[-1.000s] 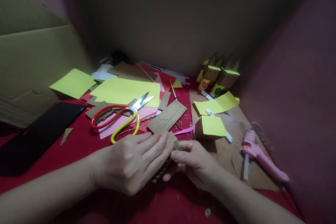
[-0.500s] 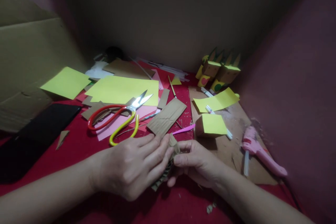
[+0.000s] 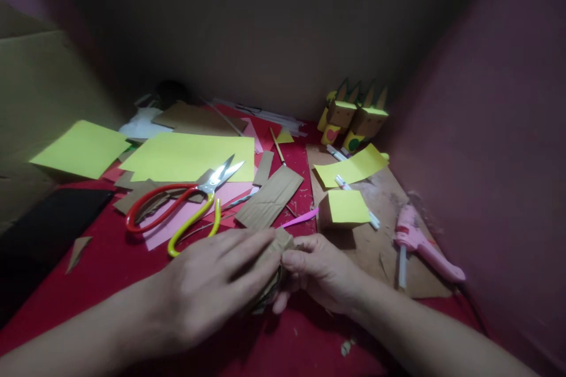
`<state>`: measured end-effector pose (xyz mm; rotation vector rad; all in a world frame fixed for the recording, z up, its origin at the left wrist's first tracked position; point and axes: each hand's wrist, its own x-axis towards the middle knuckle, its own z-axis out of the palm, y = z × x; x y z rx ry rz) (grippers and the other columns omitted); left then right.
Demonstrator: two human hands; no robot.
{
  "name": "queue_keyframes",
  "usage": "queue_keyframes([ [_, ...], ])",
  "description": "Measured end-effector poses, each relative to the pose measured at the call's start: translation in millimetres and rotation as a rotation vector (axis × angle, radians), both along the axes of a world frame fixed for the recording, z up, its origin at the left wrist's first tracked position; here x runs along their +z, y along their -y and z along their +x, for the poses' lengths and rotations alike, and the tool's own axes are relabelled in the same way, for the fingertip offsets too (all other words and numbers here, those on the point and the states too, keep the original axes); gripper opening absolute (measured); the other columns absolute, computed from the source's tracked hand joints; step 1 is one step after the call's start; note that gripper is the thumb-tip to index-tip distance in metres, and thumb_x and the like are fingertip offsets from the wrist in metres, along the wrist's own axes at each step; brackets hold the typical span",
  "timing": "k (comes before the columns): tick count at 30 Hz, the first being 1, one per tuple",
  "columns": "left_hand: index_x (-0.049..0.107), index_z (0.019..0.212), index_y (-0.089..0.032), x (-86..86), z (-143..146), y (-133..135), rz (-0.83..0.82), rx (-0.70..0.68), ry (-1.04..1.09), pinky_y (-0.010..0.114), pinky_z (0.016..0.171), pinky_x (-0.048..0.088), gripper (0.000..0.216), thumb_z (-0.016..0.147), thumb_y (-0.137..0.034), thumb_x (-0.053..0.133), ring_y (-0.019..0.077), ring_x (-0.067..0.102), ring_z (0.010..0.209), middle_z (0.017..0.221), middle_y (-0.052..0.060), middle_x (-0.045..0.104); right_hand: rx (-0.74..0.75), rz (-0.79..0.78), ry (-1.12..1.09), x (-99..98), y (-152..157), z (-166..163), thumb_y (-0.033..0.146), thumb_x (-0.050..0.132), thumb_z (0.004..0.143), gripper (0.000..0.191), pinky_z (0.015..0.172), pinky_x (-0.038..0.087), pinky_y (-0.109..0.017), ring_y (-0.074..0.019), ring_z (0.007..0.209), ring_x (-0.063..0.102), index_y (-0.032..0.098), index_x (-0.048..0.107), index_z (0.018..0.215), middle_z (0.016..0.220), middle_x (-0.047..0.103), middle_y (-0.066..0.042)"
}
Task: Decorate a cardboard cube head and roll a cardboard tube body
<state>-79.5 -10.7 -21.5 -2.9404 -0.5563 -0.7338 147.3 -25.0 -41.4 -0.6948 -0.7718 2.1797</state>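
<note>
Across my head feed, clock centred on the work, twelve = away from the wearer: red tabletop (image 3: 300, 336) under everything. Biggest next, cardboard box (image 3: 33, 112) at ten. Brown board (image 3: 384, 241) from two to three. Yellow sheet (image 3: 194, 156) at eleven. Scissors (image 3: 207, 187) at ten, blades apart, tips toward one; pink glue gun (image 3: 413, 237) at three, on the board.

Left hand (image 3: 207, 288) comes in from eight, fingers laid over the cardboard piece (image 3: 284, 239); thumb hidden from me, so can't tell if it closes underneath. Right hand (image 3: 325, 268) comes in from four, thumb and fingers pinching the piece's right side. Piece sits dead centre, between the hands, just beyond the near part of the tabletop.

Change vs half a second ago: left fingers lie flatter, piece's fluted edge shows less. View swung a bit right, so everything sits further left. I read that as the piece being pressed or turned in place, not carried anywhere.

Orientation: visible end points to about one; what I see of the long axis runs one to seven. Full length covered, so not certain.

Smaller stuff: yellow-topped cube (image 3: 347, 209) at two, magenta strip (image 3: 300, 217) at one.
</note>
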Motion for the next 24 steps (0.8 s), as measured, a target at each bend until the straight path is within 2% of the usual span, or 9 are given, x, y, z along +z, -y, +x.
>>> queue_keyframes([
  [2, 0.027, 0.161, -0.027, -6.8, -1.5, -1.0, -0.078, 0.092, 0.024, 0.035, 0.097, 0.058, 0.057, 0.105, -0.019, 0.033, 0.0254, 0.068, 0.12, 0.148, 0.015, 0.058, -0.034, 0.029, -0.008, 1.6, -0.8, 0.3, 0.04, 0.091, 0.069, 0.04, 0.055, 0.064, -0.025, -0.017, 0.059, 0.074, 0.007, 0.077, 0.084, 0.069, 0.075, -0.009],
  [5, 0.014, 0.163, -0.031, -13.8, -3.7, -1.1, -0.177, 0.079, 0.062, 0.033, 0.097, 0.056, 0.06, 0.106, -0.019, 0.028, 0.0243, 0.064, 0.127, 0.153, 0.013, 0.054, -0.052, 0.054, -0.012, 4.0, -0.4, 0.5, 0.038, 0.091, 0.069, 0.036, 0.056, 0.064, -0.024, -0.0154, 0.06, 0.074, 0.008, 0.079, 0.086, 0.07, 0.076, -0.008],
  [8, 0.018, 0.162, -0.036, -16.3, -5.9, -1.5, -0.213, 0.065, 0.107, 0.035, 0.104, 0.052, 0.059, 0.106, -0.02, 0.029, 0.0238, 0.058, 0.134, 0.158, 0.009, 0.049, -0.033, 0.047, -0.004, 4.7, 0.8, 0.9, 0.037, 0.093, 0.067, 0.035, 0.058, 0.065, -0.025, -0.0153, 0.059, 0.074, 0.009, 0.079, 0.083, 0.069, 0.076, -0.007],
  [11, 0.028, 0.158, -0.042, -17.8, -7.0, -2.3, -0.236, 0.101, 0.148, 0.037, 0.105, 0.051, 0.056, 0.106, -0.022, 0.033, 0.024, 0.059, 0.133, 0.156, 0.005, 0.051, -0.009, 0.061, 0.005, 4.7, 1.5, 1.5, 0.035, 0.093, 0.067, 0.035, 0.058, 0.065, -0.025, -0.0153, 0.059, 0.075, 0.01, 0.079, 0.087, 0.071, 0.076, -0.006],
  [14, 0.043, 0.153, -0.04, -18.5, -5.7, -1.1, -0.309, 0.192, 0.16, 0.035, 0.101, 0.054, 0.051, 0.103, -0.027, 0.042, 0.025, 0.063, 0.128, 0.149, 0.003, 0.059, 0.005, 0.071, -0.012, 4.9, 2.1, 1.7, 0.034, 0.093, 0.067, 0.038, 0.058, 0.065, -0.025, -0.0157, 0.061, 0.076, 0.012, 0.079, 0.094, 0.072, 0.077, -0.005],
  [17, 0.05, 0.148, -0.038, -17.9, -3.8, 3.9, -0.298, 0.231, 0.108, 0.038, 0.1, 0.055, 0.049, 0.102, -0.027, 0.041, 0.0266, 0.065, 0.125, 0.147, 0.004, 0.061, -0.01, 0.07, -0.006, 4.2, 2.6, 1.4, 0.033, 0.092, 0.07, 0.034, 0.059, 0.066, -0.026, -0.0152, 0.063, 0.076, 0.012, 0.079, 0.094, 0.074, 0.077, -0.005],
  [21, 0.04, 0.155, -0.035, -18.0, -2.6, 11.9, -0.171, 0.189, 0.04, 0.047, 0.102, 0.052, 0.054, 0.102, -0.025, 0.034, 0.0323, 0.062, 0.129, 0.155, 0.009, 0.052, -0.05, 0.094, 0.035, 2.2, 2.1, 0.7, 0.033, 0.09, 0.071, 0.033, 0.059, 0.066, -0.026, -0.0143, 0.062, 0.074, 0.01, 0.078, 0.091, 0.072, 0.075, -0.004],
  [24, 0.03, 0.159, -0.037, -21.1, -1.6, 13.4, -0.108, 0.19, 0.051, 0.045, 0.101, 0.052, 0.058, 0.103, -0.023, 0.033, 0.0324, 0.059, 0.132, 0.158, 0.009, 0.049, -0.054, 0.086, 0.015, 2.3, 1.0, 0.0, 0.038, 0.092, 0.068, 0.036, 0.057, 0.065, -0.025, -0.0145, 0.058, 0.074, 0.01, 0.078, 0.086, 0.067, 0.074, -0.003],
])
